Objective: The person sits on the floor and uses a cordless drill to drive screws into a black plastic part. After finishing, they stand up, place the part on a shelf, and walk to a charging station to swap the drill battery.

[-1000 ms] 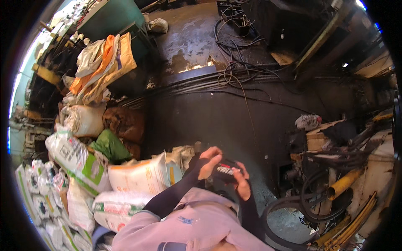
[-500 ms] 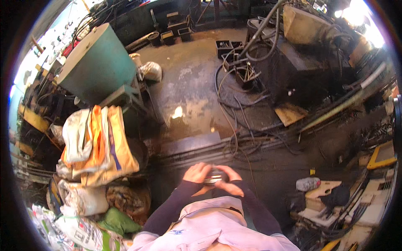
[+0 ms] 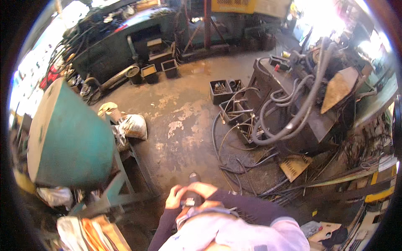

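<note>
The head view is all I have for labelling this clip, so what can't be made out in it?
- Small dark object: mostly covered by both hands, kind unclear.
- Left hand and right hand: fingers overlap, grip unreadable.
- Black open bins: contents too small.
- Teal metal hopper: base hidden behind its frame.
- Picture rim: dark, bent by fisheye.

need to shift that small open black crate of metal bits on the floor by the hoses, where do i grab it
Take the black crate by its top rim with both hands, one on each opposite wall, coming straight down from above. It stands upright and open-topped with loose parts inside, so a level lift keeps them in. Approach from the bare floor side; hoses crowd the other.
</note>
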`<action>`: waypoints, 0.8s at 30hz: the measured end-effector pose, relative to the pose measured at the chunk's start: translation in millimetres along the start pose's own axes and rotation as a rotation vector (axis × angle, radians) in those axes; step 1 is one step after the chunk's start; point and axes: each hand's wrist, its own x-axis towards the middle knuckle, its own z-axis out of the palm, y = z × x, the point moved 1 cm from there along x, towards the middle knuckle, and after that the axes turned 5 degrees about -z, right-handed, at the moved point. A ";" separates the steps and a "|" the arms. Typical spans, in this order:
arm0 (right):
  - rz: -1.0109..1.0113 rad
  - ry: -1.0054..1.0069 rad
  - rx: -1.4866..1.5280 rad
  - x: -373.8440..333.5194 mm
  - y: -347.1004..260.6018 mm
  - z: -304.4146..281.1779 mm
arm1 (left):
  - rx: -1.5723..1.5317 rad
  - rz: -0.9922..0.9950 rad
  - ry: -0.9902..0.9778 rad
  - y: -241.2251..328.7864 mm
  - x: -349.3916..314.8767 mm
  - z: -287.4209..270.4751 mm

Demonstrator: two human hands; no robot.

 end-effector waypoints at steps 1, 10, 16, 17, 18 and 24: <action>0.156 0.001 -0.176 32.3 17.0 -37.2 | 0.058 -0.107 -0.110 -14.5 53.8 -0.1; -0.235 0.723 0.861 168.5 50.1 -367.1 | -0.348 0.116 -0.254 5.2 514.3 -53.3; 0.042 0.853 0.584 362.2 199.2 -525.2 | -1.218 -0.341 -0.079 -112.7 725.2 -2.5; 0.049 0.857 0.558 390.9 209.0 -552.4 | -1.143 -0.368 -0.084 -130.4 756.5 -10.9; 0.007 0.866 0.370 418.8 212.7 -579.1 | -1.084 -0.400 -0.079 -146.0 785.8 -22.8; -0.094 0.557 -0.227 542.6 268.3 -778.2 | -1.427 -0.517 0.091 -213.9 978.8 -28.3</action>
